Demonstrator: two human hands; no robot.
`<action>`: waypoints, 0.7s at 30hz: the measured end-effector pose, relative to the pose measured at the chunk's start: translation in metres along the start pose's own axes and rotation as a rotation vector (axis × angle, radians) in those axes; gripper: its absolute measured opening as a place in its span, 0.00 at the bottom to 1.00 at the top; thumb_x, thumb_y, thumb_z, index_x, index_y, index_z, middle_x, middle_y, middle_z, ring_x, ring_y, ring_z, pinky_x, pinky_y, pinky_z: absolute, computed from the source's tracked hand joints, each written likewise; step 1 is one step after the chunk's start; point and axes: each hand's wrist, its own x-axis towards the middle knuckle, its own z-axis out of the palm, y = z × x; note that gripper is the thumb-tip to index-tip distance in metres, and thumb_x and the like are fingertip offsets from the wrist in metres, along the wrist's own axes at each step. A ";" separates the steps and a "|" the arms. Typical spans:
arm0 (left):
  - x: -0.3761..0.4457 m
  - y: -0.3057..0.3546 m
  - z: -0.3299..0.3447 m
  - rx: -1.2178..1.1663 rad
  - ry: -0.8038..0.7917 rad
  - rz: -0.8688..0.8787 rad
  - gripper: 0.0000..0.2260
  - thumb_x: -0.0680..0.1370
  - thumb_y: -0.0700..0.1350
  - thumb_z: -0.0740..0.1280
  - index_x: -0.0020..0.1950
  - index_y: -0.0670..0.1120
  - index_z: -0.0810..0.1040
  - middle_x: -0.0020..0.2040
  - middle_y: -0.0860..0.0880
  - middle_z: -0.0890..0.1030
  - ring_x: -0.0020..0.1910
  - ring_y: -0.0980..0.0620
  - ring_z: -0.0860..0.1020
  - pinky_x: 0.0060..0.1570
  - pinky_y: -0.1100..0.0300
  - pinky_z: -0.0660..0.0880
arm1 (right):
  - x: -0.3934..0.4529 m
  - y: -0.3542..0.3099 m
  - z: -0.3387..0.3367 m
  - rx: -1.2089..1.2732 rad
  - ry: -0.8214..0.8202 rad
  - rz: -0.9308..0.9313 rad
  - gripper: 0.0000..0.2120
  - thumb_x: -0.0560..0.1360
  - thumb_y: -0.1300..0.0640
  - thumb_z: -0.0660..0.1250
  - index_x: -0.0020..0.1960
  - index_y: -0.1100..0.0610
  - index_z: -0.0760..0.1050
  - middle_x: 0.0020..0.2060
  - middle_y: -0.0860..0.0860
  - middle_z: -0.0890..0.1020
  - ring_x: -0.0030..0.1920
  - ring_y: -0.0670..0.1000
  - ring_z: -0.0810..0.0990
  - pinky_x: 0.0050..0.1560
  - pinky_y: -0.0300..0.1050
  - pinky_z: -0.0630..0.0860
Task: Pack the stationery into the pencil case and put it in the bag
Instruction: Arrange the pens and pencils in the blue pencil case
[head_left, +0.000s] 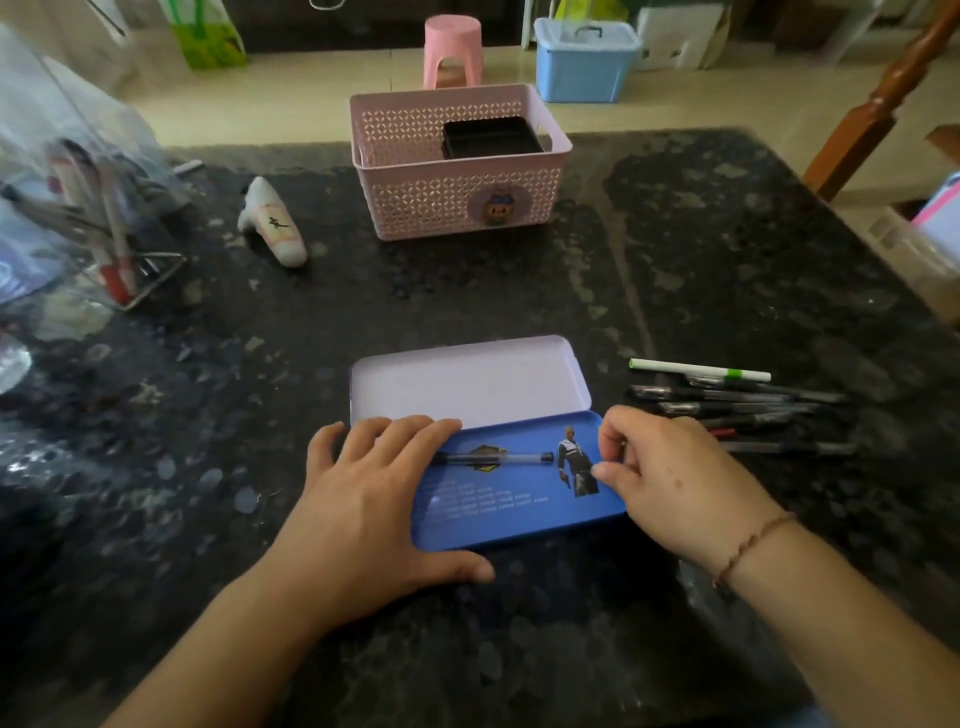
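Note:
A tin pencil case (519, 512) lies open near the table's front edge, blue tray toward me and pale lid (467, 382) folded back flat. One clear pen with black ends (493, 458) lies inside the tray. My left hand (363, 499) presses on the tray's left end, fingers over its back rim and thumb at its front edge. My right hand (670, 478) hovers at the tray's right end, fingers loosely curled and holding nothing, just clear of the pen. Several dark pens (737, 410) and a white pen with a green band (698, 370) lie loose to the right.
A pink perforated basket (415, 202) holding a black box (491, 136) stands at the table's far middle. A small white figure (272, 223) lies to its left. A clear plastic bag with items (78, 208) crowds the left edge. A wooden post (883, 98) rises far right.

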 end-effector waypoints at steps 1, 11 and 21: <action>0.000 0.002 -0.001 0.008 -0.011 -0.006 0.51 0.59 0.85 0.49 0.76 0.59 0.56 0.73 0.58 0.66 0.72 0.51 0.64 0.73 0.41 0.54 | 0.000 -0.002 -0.001 -0.062 0.035 -0.024 0.09 0.74 0.47 0.66 0.40 0.48 0.68 0.33 0.45 0.75 0.35 0.45 0.74 0.33 0.42 0.72; 0.001 0.011 0.002 -0.039 0.088 -0.051 0.42 0.65 0.80 0.53 0.72 0.58 0.66 0.67 0.58 0.73 0.65 0.51 0.71 0.68 0.39 0.63 | 0.009 -0.029 0.023 -0.065 0.238 -0.466 0.10 0.68 0.44 0.69 0.45 0.47 0.81 0.38 0.44 0.78 0.41 0.49 0.75 0.37 0.42 0.71; 0.002 0.008 -0.012 -0.264 -0.112 -0.156 0.56 0.54 0.84 0.56 0.76 0.64 0.43 0.74 0.64 0.59 0.75 0.58 0.54 0.75 0.39 0.41 | 0.006 -0.018 -0.019 1.138 0.167 -0.236 0.07 0.68 0.54 0.71 0.44 0.55 0.80 0.44 0.48 0.85 0.48 0.48 0.82 0.50 0.43 0.79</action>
